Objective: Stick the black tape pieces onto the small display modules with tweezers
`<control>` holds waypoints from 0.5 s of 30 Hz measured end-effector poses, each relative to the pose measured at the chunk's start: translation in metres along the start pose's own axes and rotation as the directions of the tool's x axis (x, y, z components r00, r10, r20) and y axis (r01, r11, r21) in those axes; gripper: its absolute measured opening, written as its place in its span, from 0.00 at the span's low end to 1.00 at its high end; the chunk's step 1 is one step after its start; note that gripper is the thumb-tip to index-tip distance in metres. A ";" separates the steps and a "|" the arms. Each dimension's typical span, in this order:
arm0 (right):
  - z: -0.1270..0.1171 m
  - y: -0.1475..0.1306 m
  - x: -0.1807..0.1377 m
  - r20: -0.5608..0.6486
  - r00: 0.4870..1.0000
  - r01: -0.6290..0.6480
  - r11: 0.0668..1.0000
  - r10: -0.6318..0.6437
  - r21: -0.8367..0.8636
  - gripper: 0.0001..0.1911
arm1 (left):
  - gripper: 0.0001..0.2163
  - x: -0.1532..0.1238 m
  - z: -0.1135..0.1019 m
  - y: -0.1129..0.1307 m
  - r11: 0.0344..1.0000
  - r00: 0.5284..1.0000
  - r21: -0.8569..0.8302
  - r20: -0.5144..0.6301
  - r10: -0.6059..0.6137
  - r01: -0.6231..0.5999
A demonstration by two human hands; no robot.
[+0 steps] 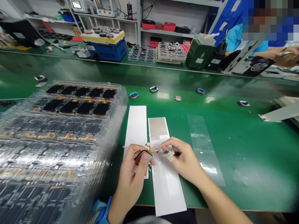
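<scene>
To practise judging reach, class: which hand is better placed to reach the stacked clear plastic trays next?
Left, probably: the left hand sits right beside the stacked clear plastic trays, while the right hand lies farther off, beyond the white strip. Both hands pinch small parts, so neither is free.
</scene>
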State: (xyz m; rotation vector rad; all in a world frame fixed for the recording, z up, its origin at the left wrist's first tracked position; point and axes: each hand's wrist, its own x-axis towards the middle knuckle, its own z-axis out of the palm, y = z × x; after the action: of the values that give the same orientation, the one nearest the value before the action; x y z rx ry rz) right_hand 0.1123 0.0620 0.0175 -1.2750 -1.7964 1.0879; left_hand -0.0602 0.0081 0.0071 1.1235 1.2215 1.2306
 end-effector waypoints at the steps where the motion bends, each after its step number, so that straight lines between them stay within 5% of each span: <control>1: -0.001 -0.002 0.001 0.010 1.000 -0.015 0.998 0.014 0.061 0.05 | 0.07 -0.001 0.000 0.001 1.000 0.999 -0.009 0.043 -0.009 0.009; 6: -0.003 -0.011 0.004 0.192 0.974 -0.177 0.936 0.122 0.305 0.09 | 0.07 -0.004 0.001 0.001 1.000 0.978 0.012 0.206 -0.025 0.023; 15: 0.000 -0.012 0.000 0.280 0.955 -0.212 0.889 0.100 0.405 0.10 | 0.07 -0.007 0.002 -0.007 0.996 0.986 0.085 0.156 -0.052 0.039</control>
State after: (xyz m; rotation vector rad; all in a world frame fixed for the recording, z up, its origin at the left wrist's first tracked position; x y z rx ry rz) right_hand 0.1079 0.0604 0.0286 -1.0552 -1.5178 1.6986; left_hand -0.0578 0.0009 0.0001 1.2227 1.1792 1.0438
